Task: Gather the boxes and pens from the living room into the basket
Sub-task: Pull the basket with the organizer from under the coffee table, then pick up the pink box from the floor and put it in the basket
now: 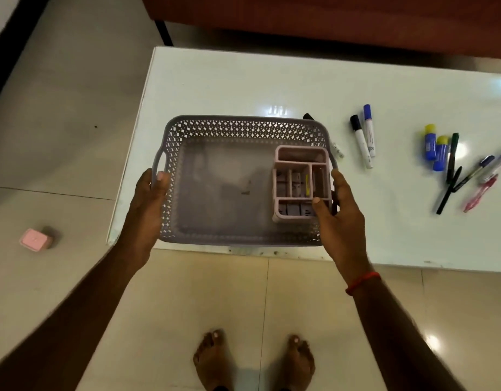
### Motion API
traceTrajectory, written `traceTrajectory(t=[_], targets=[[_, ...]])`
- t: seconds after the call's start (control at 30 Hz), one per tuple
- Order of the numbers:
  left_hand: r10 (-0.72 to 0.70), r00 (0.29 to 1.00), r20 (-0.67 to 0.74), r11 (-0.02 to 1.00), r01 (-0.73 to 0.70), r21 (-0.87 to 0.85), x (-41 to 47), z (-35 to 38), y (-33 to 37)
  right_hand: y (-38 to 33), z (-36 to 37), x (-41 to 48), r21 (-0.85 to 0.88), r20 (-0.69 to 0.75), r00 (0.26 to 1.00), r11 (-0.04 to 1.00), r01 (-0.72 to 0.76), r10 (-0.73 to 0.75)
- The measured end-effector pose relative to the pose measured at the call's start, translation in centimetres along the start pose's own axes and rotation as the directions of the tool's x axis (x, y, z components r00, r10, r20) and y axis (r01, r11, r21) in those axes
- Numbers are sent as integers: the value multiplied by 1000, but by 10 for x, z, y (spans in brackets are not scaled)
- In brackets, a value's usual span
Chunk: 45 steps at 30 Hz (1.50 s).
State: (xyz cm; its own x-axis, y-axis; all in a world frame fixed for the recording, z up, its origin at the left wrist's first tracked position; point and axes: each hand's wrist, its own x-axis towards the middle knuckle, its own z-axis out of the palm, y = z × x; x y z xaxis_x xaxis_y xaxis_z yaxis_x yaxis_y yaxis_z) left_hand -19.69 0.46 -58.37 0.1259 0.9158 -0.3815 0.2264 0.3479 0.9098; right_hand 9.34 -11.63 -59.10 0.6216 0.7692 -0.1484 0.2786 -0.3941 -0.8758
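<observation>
Grey basket [243, 128] as you hold it over the near left corner of the table [243, 80]; whether its base rests on the tabletop cannot be told. Your left hand [149, 198] grips the basket's left handle, thumb over the rim. Your right hand [342, 210] grips the right handle, thumb reaching inside to the edge of the pink organiser box [293, 164], which stands against the basket's right wall.

All the pens lie on the table to the right of the basket, so your right hand is the nearer one. Just right of the basket are the black-capped marker [361, 142] and the blue-capped marker [369, 131], side by side, long axes running roughly away from you. A third marker [337, 149] is partly hidden behind the basket's right rim. Farther right lie two glue sticks [430, 143] and a loose fan of pens [452, 156].

One small pink box [36, 239] sits on the floor well left of the basket, on your left hand's side. Both hands are occupied, so one must let go before any pickup.
</observation>
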Motion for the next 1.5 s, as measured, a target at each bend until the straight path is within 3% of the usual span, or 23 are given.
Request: traceTrajectory(t=[0.1, 0.2, 0.3, 0.43, 0.6, 0.83, 1.03, 1.2, 1.5], targets=[[-38, 998, -49, 999, 37, -22, -8, -1, 2, -5, -7, -11, -85, 52, 999, 996, 7, -3], [80, 995, -65, 983, -68, 169, -24, 2, 9, -12, -16, -26, -196, 62, 997, 980, 46, -34], [254, 967, 9, 899, -240, 365, -40, 7, 17, -24, -25, -44, -276, 55, 996, 958, 81, -68], [350, 934, 79, 788, -339, 514, -70, 10, 31, -46, -37, -63, -383, 112, 988, 912, 144, -109], [296, 925, 237, 634, -375, 676, -118, 12, 66, -83, -62, -85, -478, 171, 975, 854, 208, -142], [210, 940, 270, 595, -342, 727, -180, 13, 128, -142, -107, -123, -576, 265, 948, 760, 300, -174], [182, 934, 308, 557, -356, 750, -232, 12, 182, -205, -145, -155, -592, 246, 950, 746, 306, -194], [206, 931, 302, 545, -365, 754, -273, 3, 216, -254, -175, -178, -562, 243, 943, 759, 329, -229], [265, 942, 205, 537, -321, 781, -320, 0, 250, -289, -207, -195, -548, 345, 862, 666, 506, -371]])
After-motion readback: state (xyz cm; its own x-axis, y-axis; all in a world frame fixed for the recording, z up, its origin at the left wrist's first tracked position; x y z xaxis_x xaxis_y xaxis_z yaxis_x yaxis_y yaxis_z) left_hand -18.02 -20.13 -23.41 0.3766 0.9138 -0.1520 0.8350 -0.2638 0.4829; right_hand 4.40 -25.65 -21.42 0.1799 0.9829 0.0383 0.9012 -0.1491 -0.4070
